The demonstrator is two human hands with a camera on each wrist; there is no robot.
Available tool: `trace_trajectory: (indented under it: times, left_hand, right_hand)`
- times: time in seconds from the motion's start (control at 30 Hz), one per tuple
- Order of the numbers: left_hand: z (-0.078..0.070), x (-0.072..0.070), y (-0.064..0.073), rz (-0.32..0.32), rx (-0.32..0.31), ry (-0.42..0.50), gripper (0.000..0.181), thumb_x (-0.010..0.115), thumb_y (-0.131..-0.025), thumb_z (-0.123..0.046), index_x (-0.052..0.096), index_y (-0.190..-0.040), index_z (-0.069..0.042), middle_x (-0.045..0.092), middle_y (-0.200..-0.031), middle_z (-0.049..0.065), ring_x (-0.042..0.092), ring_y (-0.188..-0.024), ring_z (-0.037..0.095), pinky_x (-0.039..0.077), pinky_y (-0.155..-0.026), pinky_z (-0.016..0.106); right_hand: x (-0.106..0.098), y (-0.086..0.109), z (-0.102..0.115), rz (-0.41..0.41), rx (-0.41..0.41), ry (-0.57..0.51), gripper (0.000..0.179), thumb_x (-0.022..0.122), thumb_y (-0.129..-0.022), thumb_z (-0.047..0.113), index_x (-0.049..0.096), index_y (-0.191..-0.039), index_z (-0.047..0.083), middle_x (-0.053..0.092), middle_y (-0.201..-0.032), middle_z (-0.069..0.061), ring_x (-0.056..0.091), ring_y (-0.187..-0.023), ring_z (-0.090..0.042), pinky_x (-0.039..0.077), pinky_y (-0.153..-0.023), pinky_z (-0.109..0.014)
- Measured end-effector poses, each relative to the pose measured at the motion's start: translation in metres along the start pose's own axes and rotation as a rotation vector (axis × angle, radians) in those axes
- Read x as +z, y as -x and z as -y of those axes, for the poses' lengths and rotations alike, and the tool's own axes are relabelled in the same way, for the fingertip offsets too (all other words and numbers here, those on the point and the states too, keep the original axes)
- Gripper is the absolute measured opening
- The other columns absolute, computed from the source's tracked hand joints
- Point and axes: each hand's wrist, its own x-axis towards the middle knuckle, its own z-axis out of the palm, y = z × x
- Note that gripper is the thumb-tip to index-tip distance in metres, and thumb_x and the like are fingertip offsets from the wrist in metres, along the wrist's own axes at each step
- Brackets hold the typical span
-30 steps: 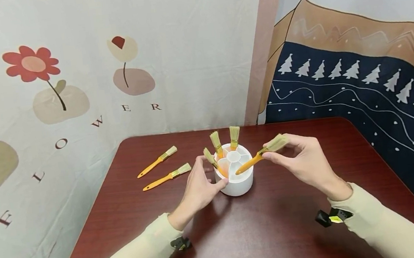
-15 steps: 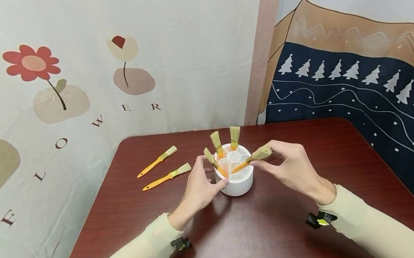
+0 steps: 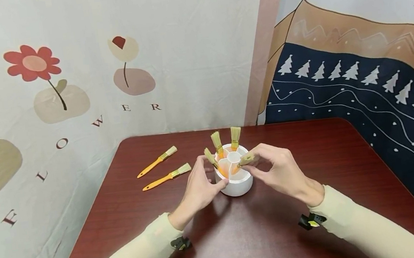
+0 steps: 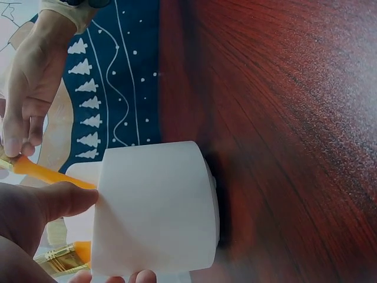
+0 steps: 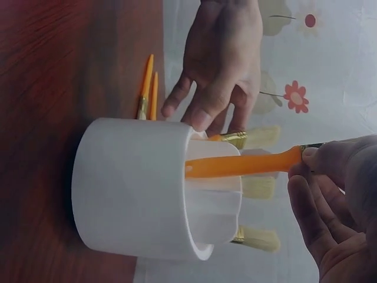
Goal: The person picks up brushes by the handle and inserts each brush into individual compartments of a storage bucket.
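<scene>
Starting at the left of the brown table (image 3: 235,245): far loose brush (image 3: 157,162) and near loose brush (image 3: 166,177), laid flat and slantwise, apart from each other, perhaps to make each easy to pick singly. Next, left hand (image 3: 199,185) curved around the left side of the white holder (image 3: 237,188), thumb at the near rim; seems meant to stop sliding or tipping. Within the white holder, handles down and bristles up, probably parted by the dividers (image 3: 229,173): left standing brush (image 3: 215,163), beside the left hand, then middle standing brush (image 3: 217,144) and far standing brush (image 3: 235,137) toward the far side. Further right, held brush (image 5: 247,164) at the mouth of the white holder, pinched near the metal collar between thumb and fingers of the right hand (image 3: 280,169), a narrow grip; likely taken so high to leave the handle clear. Slopes down and left from the right fingertips, handle end lowest, bristles close beside the fingers. Cannot tell how deep in, nor whether touching a divider.
</scene>
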Motion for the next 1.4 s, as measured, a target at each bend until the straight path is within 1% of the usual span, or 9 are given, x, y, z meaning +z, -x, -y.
trace_trajectory:
  times: [0.1,0.27,0.47,0.63,0.73,0.83,1.07,1.27,1.4]
  left_hand:
    - [-0.001,0.000,0.001,0.002,-0.002,-0.003,0.076,0.099,-0.092,-0.016,0.054,-0.152,-0.007,0.067,-0.155,0.022,0.074,-0.139,0.041,0.068,-0.108,0.057]
    - [-0.002,0.000,0.001,0.003,-0.004,-0.015,0.076,0.099,-0.092,-0.016,0.054,-0.153,-0.008,0.067,-0.155,0.021,0.074,-0.138,0.040,0.068,-0.108,0.057]
    - [-0.002,0.000,0.001,0.000,-0.003,-0.025,0.076,0.098,-0.092,-0.017,0.054,-0.153,-0.008,0.067,-0.156,0.020,0.075,-0.138,0.039,0.068,-0.107,0.056]
    - [-0.002,0.000,0.000,-0.003,0.000,-0.028,0.076,0.098,-0.092,-0.017,0.054,-0.153,-0.007,0.067,-0.157,0.021,0.075,-0.138,0.039,0.068,-0.107,0.056]
    - [-0.001,0.001,0.000,0.001,-0.004,-0.029,0.077,0.098,-0.092,-0.018,0.053,-0.153,-0.007,0.067,-0.157,0.021,0.074,-0.139,0.040,0.068,-0.107,0.056]
    - [-0.001,0.001,0.000,0.004,-0.006,-0.028,0.077,0.097,-0.092,-0.018,0.053,-0.154,-0.007,0.066,-0.158,0.021,0.074,-0.139,0.040,0.068,-0.107,0.056]
    - [0.000,0.000,-0.001,0.009,0.004,-0.030,0.078,0.097,-0.093,-0.019,0.052,-0.155,-0.006,0.065,-0.159,0.022,0.074,-0.140,0.041,0.068,-0.108,0.057]
    - [0.001,0.000,-0.001,0.015,0.015,-0.025,0.079,0.098,-0.092,-0.018,0.052,-0.156,-0.006,0.064,-0.159,0.021,0.073,-0.140,0.042,0.069,-0.108,0.057]
    - [0.001,0.001,-0.001,0.013,0.023,-0.025,0.078,0.098,-0.091,-0.017,0.053,-0.155,-0.007,0.065,-0.158,0.020,0.074,-0.139,0.042,0.069,-0.107,0.057]
  right_hand:
    - [0.004,0.001,-0.001,0.009,-0.002,0.010,0.047,0.099,-0.082,-0.014,0.084,-0.118,0.014,0.085,-0.110,0.001,0.084,-0.091,-0.011,0.071,-0.084,-0.026]
    - [0.011,0.002,-0.002,0.023,0.006,0.033,0.042,0.099,-0.085,-0.009,0.084,-0.117,0.014,0.084,-0.108,0.002,0.082,-0.090,-0.009,0.069,-0.084,-0.021]
    - [0.019,0.004,-0.007,0.010,-0.033,0.060,0.035,0.097,-0.088,-0.008,0.084,-0.112,0.014,0.082,-0.103,0.003,0.079,-0.086,-0.008,0.069,-0.077,-0.026]
    - [0.027,0.007,-0.012,0.008,-0.081,0.085,0.037,0.097,-0.086,-0.010,0.083,-0.110,0.014,0.079,-0.097,0.002,0.079,-0.082,-0.009,0.066,-0.071,-0.025]
    - [0.031,0.009,-0.014,0.013,-0.095,0.095,0.037,0.097,-0.085,-0.011,0.083,-0.111,0.013,0.079,-0.098,0.000,0.079,-0.081,-0.010,0.064,-0.065,-0.025]
    - [0.034,0.010,-0.014,0.025,-0.085,0.093,0.037,0.096,-0.086,-0.011,0.084,-0.112,0.011,0.080,-0.101,-0.002,0.080,-0.081,-0.011,0.063,-0.062,-0.027]
    - [0.040,0.013,-0.015,0.043,-0.054,0.094,0.033,0.099,-0.087,-0.006,0.083,-0.110,0.012,0.080,-0.101,-0.002,0.079,-0.081,-0.010,0.066,-0.065,-0.026]
    - [0.043,0.013,-0.016,0.048,-0.067,0.076,0.036,0.100,-0.086,-0.005,0.084,-0.112,0.014,0.077,-0.093,0.001,0.075,-0.078,-0.008,0.065,-0.067,-0.024]
    - [0.043,0.014,-0.014,0.062,-0.067,0.072,0.038,0.102,-0.085,-0.002,0.085,-0.115,0.015,0.077,-0.092,0.002,0.074,-0.079,-0.007,0.064,-0.069,-0.022]
